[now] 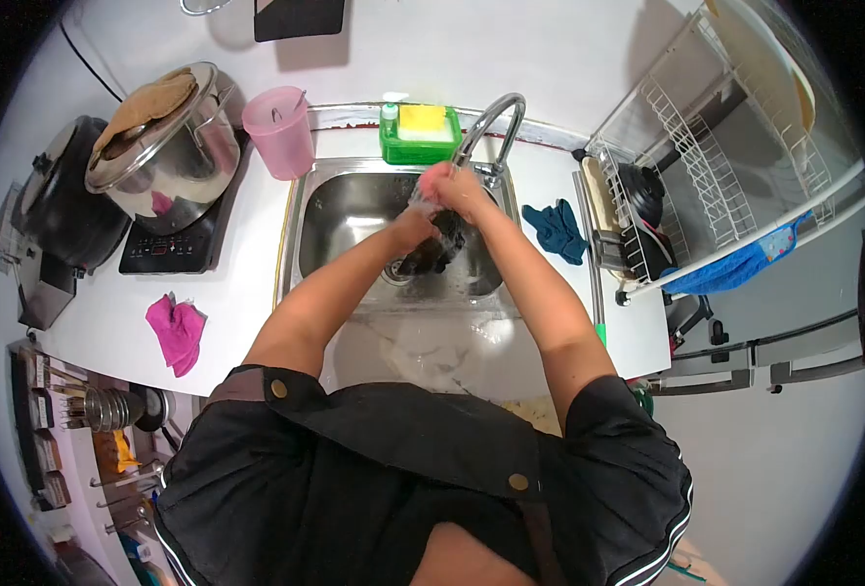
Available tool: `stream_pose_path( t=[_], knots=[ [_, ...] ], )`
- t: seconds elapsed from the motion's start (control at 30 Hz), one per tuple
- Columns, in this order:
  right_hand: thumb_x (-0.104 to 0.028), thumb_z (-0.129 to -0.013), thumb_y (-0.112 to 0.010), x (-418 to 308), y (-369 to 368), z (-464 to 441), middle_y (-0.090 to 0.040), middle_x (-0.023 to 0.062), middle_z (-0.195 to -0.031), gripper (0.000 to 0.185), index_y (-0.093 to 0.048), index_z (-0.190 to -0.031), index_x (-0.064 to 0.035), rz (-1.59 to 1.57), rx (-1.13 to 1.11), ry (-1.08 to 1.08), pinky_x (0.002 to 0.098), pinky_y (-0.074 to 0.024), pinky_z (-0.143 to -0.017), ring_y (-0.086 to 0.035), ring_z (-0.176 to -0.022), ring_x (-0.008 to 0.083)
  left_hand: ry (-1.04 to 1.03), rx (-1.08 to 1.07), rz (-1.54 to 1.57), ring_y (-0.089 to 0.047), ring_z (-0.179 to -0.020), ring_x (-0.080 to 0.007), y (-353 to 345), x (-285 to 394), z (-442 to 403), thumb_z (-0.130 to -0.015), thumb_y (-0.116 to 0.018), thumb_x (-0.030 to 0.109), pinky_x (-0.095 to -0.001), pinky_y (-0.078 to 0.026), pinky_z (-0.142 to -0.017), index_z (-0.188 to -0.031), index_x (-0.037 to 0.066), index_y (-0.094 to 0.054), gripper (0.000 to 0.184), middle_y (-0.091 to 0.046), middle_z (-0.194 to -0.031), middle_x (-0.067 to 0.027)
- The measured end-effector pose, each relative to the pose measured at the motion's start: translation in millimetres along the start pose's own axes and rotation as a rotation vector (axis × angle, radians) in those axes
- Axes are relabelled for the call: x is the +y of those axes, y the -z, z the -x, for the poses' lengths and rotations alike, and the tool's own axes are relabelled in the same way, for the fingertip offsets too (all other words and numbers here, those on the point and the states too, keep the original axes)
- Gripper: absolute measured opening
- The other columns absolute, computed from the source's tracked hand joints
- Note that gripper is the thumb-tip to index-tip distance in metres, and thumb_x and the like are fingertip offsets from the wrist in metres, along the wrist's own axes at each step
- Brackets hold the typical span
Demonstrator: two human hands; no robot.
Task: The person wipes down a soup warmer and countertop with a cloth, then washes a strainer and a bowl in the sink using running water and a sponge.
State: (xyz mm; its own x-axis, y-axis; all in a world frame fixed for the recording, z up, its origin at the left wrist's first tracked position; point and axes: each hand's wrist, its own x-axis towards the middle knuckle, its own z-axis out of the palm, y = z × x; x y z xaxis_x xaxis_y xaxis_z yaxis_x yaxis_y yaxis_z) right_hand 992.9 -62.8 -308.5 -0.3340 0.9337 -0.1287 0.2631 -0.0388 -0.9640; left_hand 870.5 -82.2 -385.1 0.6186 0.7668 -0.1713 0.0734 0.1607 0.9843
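Both my hands are over the steel sink (320, 244), in the running water under the curved faucet (503, 105). My right hand (464, 192) is closed around a soft-looking pink thing (433, 182), a sponge or a cloth; I cannot make out which. Lower and a little to the left, my left hand (414, 230) is in the splashing water, its fingers blurred. Beneath it in the basin lies a dark object (436, 256), partly hidden by the hand and the water.
Behind the sink stands a green caddy (421, 149) with a yellow sponge (423, 118). A pink pitcher (278, 135), a steel pot (174, 146) and a magenta cloth (176, 334) are on the left. A teal cloth (556, 231) and a dish rack (696, 161) are on the right.
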Motion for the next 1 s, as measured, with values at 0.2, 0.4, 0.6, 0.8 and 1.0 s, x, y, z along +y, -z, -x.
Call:
stream_pose_path(
  t=[0.2, 0.4, 0.6, 0.8, 1.0],
  knots=[
    [0.0, -0.077, -0.044, -27, -3, 14, -0.063, 0.0087, -0.086, 0.021, -0.059, -0.092, -0.0019, 0.244, 0.097, -0.091, 0.0271, -0.0506, -0.064, -0.061, -0.075, 0.0148, -0.355, 0.044, -0.034, -0.052, -0.101, -0.0181, 19, -28, -12, -0.073, -0.06, 0.0, -0.0319, -0.044, -0.08, -0.106, 0.001, -0.055, 0.033, -0.056, -0.107, -0.0059],
    [-0.003, -0.08, -0.043, -17, -2, 4, -0.062, 0.0099, -0.089, 0.02, -0.059, -0.092, -0.0027, 0.046, -0.081, -0.141, 0.0275, -0.0501, -0.063, -0.061, -0.078, 0.016, 0.012, 0.185, 0.504, -0.059, -0.08, -0.0155, 18, 5, 17, -0.08, -0.059, 0.007, -0.0293, -0.048, -0.07, -0.096, 0.0, -0.059, 0.018, -0.061, -0.088, -0.0053],
    [-0.007, -0.08, -0.043, -23, 1, 0, -0.061, 0.0062, -0.079, 0.017, -0.058, -0.087, -0.004, 0.117, -0.04, -0.24, 0.0274, -0.0468, -0.055, -0.057, -0.065, 0.0137, -0.035, 0.264, 0.464, -0.058, -0.073, -0.0147, 35, -3, 12, -0.079, -0.059, 0.008, -0.0282, -0.047, -0.067, -0.089, 0.001, -0.062, 0.012, -0.062, -0.081, -0.0058],
    [-0.006, -0.079, -0.041, -5, 4, -13, -0.061, 0.0071, -0.071, 0.019, -0.059, -0.084, -0.0032, 0.322, 0.274, -0.097, 0.0267, -0.048, -0.054, -0.057, -0.058, 0.0144, 0.009, 0.473, 0.534, -0.057, -0.075, -0.0175, 53, -13, 28, -0.077, -0.059, 0.008, -0.0309, -0.047, -0.07, -0.088, 0.0, -0.062, 0.014, -0.062, -0.082, -0.0071],
    [-0.003, -0.079, -0.039, -33, -3, 2, -0.062, 0.0107, -0.078, 0.023, -0.056, -0.094, 0.0011, 0.074, -0.107, -0.235, 0.0261, -0.0474, -0.051, -0.059, -0.062, 0.0163, -0.013, 0.506, 0.92, -0.058, -0.088, -0.0243, 63, -40, 46, -0.086, -0.052, 0.018, -0.039, -0.045, -0.084, -0.095, 0.0, -0.057, 0.022, -0.061, -0.095, -0.0114]
  ],
)
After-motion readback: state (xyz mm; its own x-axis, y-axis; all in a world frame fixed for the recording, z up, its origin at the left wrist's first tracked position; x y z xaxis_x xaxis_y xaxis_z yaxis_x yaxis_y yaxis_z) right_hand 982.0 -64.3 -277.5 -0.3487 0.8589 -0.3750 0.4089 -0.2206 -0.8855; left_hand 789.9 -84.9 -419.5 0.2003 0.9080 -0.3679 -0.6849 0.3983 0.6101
